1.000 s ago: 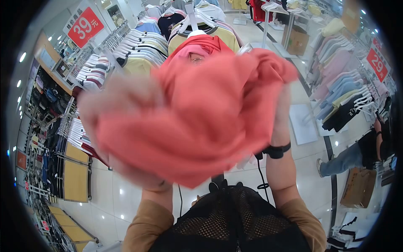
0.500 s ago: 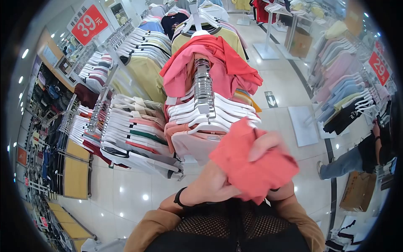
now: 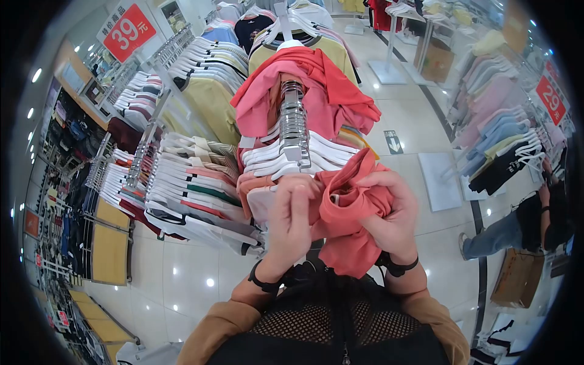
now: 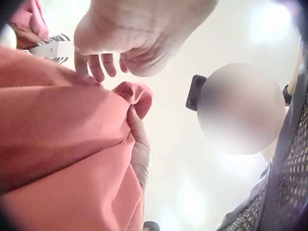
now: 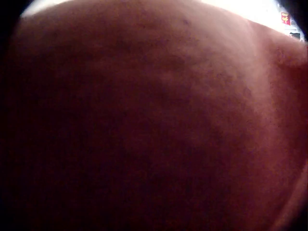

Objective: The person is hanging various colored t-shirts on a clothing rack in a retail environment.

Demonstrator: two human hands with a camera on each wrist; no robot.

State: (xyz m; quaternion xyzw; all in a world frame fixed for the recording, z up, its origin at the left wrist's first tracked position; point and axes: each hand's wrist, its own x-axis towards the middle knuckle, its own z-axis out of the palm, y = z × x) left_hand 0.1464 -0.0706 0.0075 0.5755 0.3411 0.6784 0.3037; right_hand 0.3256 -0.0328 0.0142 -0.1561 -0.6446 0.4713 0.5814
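In the head view a bunched coral garment (image 3: 353, 213) is held up in front of the chest. My right hand (image 3: 395, 213) grips its right side, thumb and fingers on the folds around an opening. My left hand (image 3: 293, 216), fingers curled, pinches the cloth's left edge. The left wrist view shows the coral cloth (image 4: 72, 144) hanging in wide folds, with the left hand (image 4: 139, 33) above it and fingertips at its upper edge. Dark, blurred skin fills most of the right wrist view.
Just beyond the hands is a rack of white hangers (image 3: 322, 152), with a red and pink garment (image 3: 328, 79) draped over its top. More clothes on hangers (image 3: 194, 182) stand at left. A person's jeans (image 3: 496, 234) show at right, near a cardboard box (image 3: 517, 277).
The coral garment, first spread wide and then bundled low at right, is now raised and gathered between both hands. My left hand has moved to its left side.
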